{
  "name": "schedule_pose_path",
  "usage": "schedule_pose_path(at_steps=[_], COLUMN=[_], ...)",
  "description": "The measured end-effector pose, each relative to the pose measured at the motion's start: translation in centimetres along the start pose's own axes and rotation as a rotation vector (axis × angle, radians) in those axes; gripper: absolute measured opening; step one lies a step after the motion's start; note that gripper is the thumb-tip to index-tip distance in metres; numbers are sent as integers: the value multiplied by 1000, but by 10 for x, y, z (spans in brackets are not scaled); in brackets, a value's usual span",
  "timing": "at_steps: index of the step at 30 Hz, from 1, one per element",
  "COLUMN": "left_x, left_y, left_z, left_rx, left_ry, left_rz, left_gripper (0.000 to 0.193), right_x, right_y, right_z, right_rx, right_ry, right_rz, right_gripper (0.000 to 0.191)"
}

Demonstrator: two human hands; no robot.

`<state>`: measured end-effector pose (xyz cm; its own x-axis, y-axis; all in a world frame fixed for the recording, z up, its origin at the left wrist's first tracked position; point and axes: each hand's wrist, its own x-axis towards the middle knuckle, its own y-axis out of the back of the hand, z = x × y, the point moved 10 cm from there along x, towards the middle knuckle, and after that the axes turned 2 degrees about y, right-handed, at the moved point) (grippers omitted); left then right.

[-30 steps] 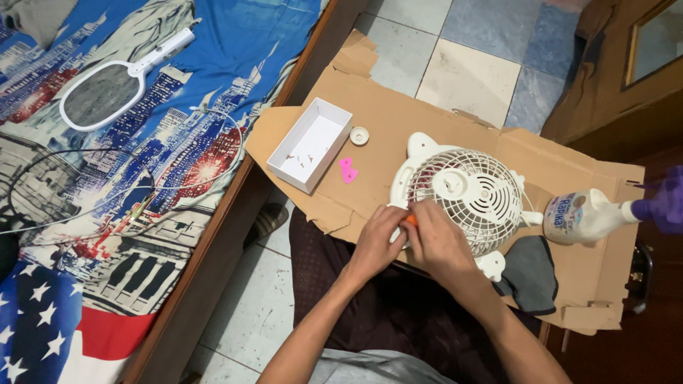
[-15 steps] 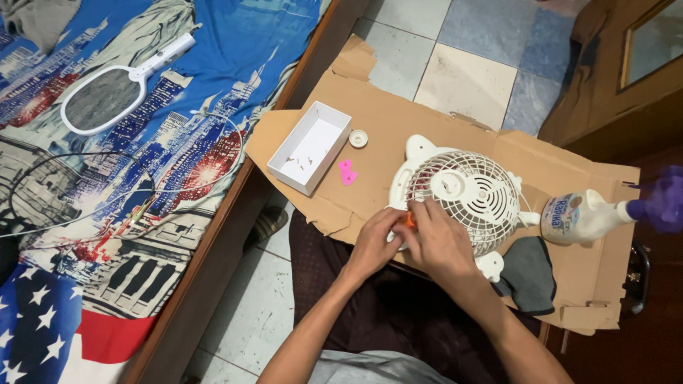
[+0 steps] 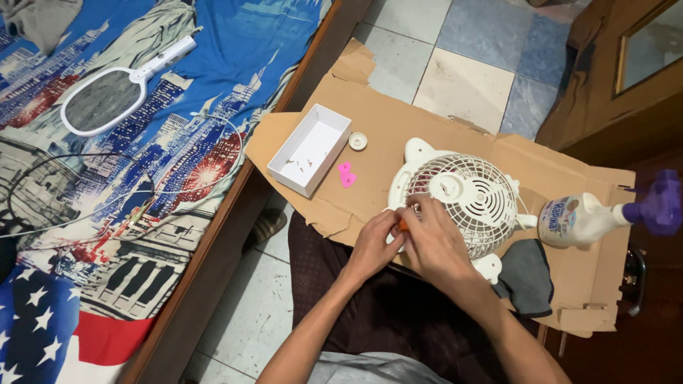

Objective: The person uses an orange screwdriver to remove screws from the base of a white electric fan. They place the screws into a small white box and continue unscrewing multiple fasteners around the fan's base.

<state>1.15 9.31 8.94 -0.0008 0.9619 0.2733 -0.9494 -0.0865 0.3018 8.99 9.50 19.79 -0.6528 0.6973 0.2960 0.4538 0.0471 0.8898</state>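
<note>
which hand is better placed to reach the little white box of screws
Left, probably. The left hand sits at the fan's near edge, on the same side as the white box. The right hand lies over the grille, farther from it.

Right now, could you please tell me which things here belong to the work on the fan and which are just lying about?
In use:
- white fan, both hands at its grille edge
- left hand
- right hand
- small orange tool between the fingers
- white box holding small screws

Lying about:
- spray bottle
- grey cloth
- pink piece
- white cap
- racket-shaped swatter on the bed
</note>
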Motion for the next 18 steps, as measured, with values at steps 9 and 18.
schedule_pose_path(at_steps=[9, 18], left_x=[-3, -3], left_y=[-2, -4], left_z=[-8, -10], left_rx=[-41, -15], left_ry=[58, 47], left_rz=[-27, -7], left_gripper=[36, 33], right_x=[0, 2], right_y=[7, 6], right_z=[-8, -9], right_rx=[64, 74], right_ry=[12, 33], right_rz=[71, 71], right_gripper=[39, 40])
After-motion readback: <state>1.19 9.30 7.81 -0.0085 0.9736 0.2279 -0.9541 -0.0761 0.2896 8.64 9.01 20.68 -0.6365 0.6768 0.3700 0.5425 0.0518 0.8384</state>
